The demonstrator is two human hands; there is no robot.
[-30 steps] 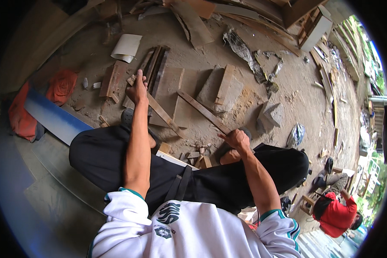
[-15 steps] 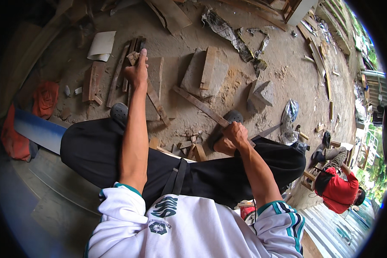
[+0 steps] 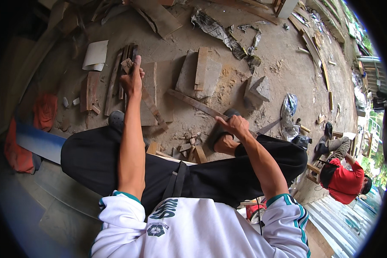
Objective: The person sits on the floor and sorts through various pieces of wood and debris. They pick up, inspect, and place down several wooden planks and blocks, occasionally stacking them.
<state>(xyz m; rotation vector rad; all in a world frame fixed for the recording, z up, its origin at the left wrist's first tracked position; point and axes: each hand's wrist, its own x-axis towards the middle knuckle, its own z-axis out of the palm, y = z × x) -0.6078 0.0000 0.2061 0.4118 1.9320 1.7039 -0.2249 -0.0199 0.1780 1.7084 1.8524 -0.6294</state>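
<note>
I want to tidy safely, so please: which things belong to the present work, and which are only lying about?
Seems in use:
wooden strip, left hand
another strip, right hand

Seems just lying about:
crumpled sheeting
white sheet
silvery wrapping

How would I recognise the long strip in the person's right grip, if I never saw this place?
Find the pale stone slab on the floor, a short board on top. Just below it in the picture, a thin brown strip slants down to the right grip. That sets it apart: the board only rests there, and another strip is in the left grip.
</note>
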